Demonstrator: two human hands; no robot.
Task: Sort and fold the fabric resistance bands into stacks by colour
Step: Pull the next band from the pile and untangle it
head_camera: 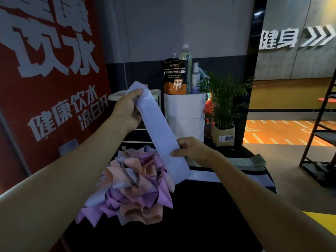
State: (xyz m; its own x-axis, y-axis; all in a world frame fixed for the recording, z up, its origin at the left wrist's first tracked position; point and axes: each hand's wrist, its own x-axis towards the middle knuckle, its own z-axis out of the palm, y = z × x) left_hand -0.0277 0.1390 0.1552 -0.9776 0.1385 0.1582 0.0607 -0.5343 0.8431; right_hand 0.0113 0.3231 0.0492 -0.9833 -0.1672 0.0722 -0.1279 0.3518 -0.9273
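A pale lavender-blue fabric band [156, 126] is stretched out in the air above the black table [190, 215]. My left hand [127, 110] grips its upper end, raised high. Lower down, my right hand [192, 150] pinches the band near its bottom end. Beneath them lies a jumbled pile of bands [134, 184] in peach, purple and light blue. At the table's far right sits a flat stack of grey-green bands [252, 162], and a folded lavender-blue band [260, 179] lies just in front of it.
A white container [185, 113] holding a supplement pouch and bottles stands behind the table. To its right is a potted plant [225, 113]. A red wall poster fills the left. A black metal rack [320, 135] stands at the far right.
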